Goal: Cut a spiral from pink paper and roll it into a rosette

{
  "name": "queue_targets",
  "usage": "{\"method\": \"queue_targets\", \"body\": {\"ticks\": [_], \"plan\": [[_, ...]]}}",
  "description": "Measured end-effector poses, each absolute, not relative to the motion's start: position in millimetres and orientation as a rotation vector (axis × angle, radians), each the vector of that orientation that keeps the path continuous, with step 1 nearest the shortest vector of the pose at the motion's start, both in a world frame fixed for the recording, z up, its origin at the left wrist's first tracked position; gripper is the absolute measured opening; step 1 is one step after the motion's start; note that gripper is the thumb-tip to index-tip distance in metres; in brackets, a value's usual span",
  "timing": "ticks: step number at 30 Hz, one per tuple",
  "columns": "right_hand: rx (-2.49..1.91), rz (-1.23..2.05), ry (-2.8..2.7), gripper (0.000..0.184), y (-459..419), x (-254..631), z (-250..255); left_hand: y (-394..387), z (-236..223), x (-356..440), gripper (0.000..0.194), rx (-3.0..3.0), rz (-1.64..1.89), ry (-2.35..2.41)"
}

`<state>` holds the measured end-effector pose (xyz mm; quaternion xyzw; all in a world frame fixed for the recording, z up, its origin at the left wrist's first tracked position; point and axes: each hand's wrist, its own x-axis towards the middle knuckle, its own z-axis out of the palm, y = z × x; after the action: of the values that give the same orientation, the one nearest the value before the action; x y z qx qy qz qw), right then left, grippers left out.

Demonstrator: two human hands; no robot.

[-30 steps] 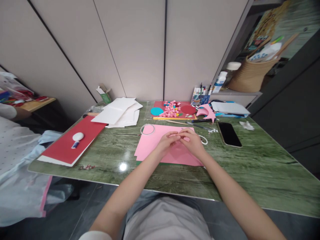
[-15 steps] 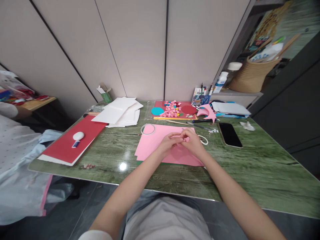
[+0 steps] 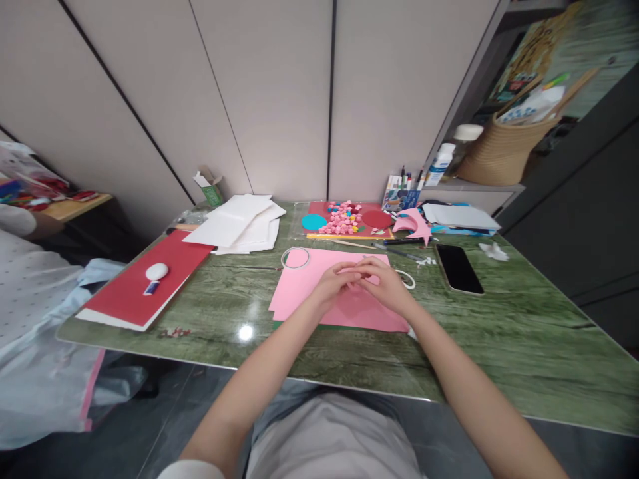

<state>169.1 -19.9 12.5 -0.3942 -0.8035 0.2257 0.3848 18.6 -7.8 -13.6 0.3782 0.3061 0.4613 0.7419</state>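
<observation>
Both hands meet above a stack of pink paper sheets (image 3: 299, 293) lying on the green wood-grain table. The fingers of my left hand (image 3: 339, 281) are curled inward and touch those of my right hand (image 3: 382, 283). Whatever sits between the fingertips is too small or too hidden to name. A thin ring (image 3: 295, 249) lies over the upper left corner of the pink paper. Beside my right hand a white loop-shaped handle (image 3: 410, 281) shows, partly covered. Beyond the hands, small crumpled pink balls (image 3: 342, 219) lie heaped on a red sheet between a blue circle (image 3: 314, 222) and a red circle (image 3: 377, 219).
A black phone (image 3: 459, 269) lies to the right, near a crumpled white scrap (image 3: 494, 251). White sheets (image 3: 234, 219) and a red board (image 3: 144, 279) with a white round object (image 3: 156, 271) are on the left. Pens stand in a box (image 3: 401, 193) at the back. Another person sits at far left.
My fingers have shifted slightly against each other, the right fingers now reaching further over the left ones. Nothing else on the table has moved.
</observation>
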Motion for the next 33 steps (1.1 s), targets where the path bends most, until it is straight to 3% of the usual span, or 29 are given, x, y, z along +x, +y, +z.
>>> {"method": "queue_targets", "body": {"ticks": [9,18,33], "plan": [[-0.992,0.577,-2.051,0.018,-18.7,172.1,13.4,-7.4,-11.8,16.3,0.04,0.877,0.988,0.682],[-1.036,0.544,-1.93,0.002,-19.2,167.3,8.6,-11.1,-14.0,21.1,0.038,0.877,0.978,0.657],[-1.057,0.561,-1.923,0.003,-19.0,168.0,7.8,-11.5,-14.3,22.3,0.038,0.904,1.02,0.66]]}}
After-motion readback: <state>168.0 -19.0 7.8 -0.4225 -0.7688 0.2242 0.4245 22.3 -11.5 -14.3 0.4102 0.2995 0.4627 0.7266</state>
